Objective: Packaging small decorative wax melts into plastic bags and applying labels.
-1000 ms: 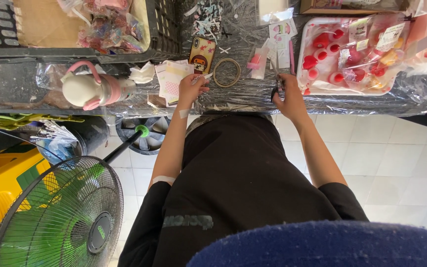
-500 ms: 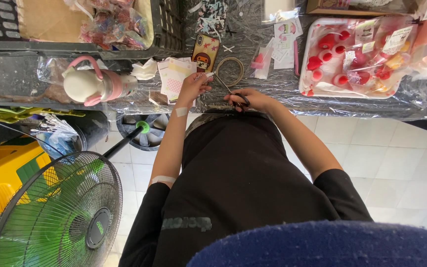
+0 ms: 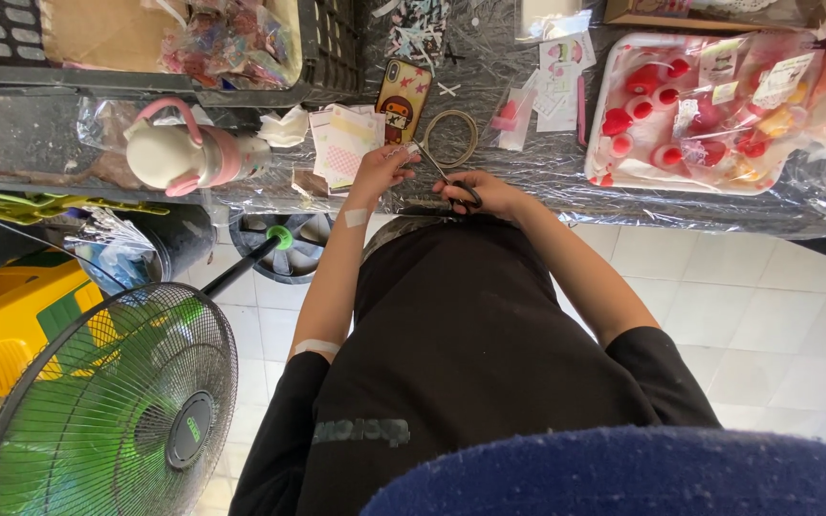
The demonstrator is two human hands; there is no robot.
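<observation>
scissors (image 3: 446, 182) sit in our right hand (image 3: 485, 194), fingers curled through the black handles, blades pointing up-left at our left hand (image 3: 380, 170), which pinches something too small to tell, at the table (image 3: 528, 177) edge below the phone (image 3: 403, 100).
</observation>
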